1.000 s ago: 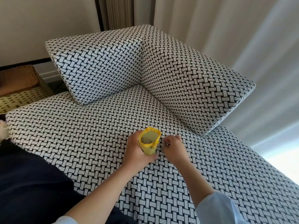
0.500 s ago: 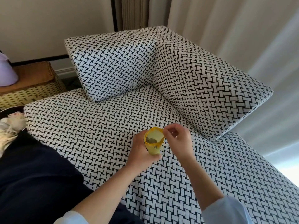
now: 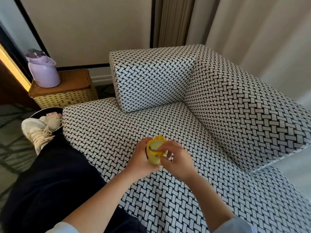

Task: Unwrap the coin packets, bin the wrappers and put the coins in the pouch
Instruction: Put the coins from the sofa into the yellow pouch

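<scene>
Black-and-white woven sofa is lying under both hands. Leg in dark trousers is stretching out left of the hands. Wicker box is standing well up-left of the hands, with purple jug sitting on it. Dark bin, well left of the hands, is holding crumpled wrappers and touching white shoe. Left hand is gripping the yellow pouch upright, mouth open. Right hand is touching the pouch rim with curled fingertips; cannot tell if they're pinching anything. Pouch contents are too dim to tell.
</scene>
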Motion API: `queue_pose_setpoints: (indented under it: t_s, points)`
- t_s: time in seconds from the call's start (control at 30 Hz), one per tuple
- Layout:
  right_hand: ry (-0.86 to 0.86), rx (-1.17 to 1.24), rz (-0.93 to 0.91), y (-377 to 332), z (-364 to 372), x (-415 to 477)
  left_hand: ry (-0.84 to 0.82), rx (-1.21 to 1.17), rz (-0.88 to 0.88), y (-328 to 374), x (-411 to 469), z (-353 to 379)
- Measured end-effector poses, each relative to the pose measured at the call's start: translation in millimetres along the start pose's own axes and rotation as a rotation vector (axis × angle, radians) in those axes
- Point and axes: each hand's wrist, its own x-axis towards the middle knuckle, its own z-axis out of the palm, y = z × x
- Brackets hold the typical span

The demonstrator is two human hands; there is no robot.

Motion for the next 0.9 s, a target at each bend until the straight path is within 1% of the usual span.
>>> queue_pose_setpoints:
  t_s: [0.07, 0.1, 0.2, 0.23, 0.3, 0.4, 0.47, 0.53, 0.63, 0.77, 0.9]
  points:
    - [-0.042, -0.003, -0.027, -4, 6, 3, -0.042, -0.031, -0.108, -8, -5, -6]
    - [-0.059, -0.007, -0.043, -5, 9, 4, -0.062, -0.043, -0.135, -12, -7, -8]
    - [-0.049, 0.008, -0.058, -7, 12, 7, -0.057, -0.045, -0.14, -10, -13, -12]
    - [-0.031, 0.026, -0.048, -8, 12, 9, -0.021, -0.018, -0.132, -7, -16, -13]
    - [0.023, 0.073, -0.009, -10, 11, 11, 0.1, 0.078, -0.087, 0, -22, -16]
    - [0.099, 0.211, 0.07, -11, 10, 16, 0.283, 0.225, 0.065, 8, -29, -19]
    - [0.119, 0.261, 0.112, -14, 11, 18, 0.345, 0.277, 0.126, 12, -32, -20]
    - [0.12, 0.248, 0.112, -19, 14, 21, 0.379, 0.301, 0.152, 15, -33, -22]
    - [0.084, 0.161, 0.027, -26, 18, 23, 0.402, 0.313, 0.176, 16, -35, -26]
    - [0.053, 0.016, -0.149, -32, 21, 27, 0.439, 0.291, 0.183, 16, -38, -32]
    - [0.029, -0.036, -0.203, -34, 22, 29, 0.485, 0.285, 0.153, 17, -41, -36]
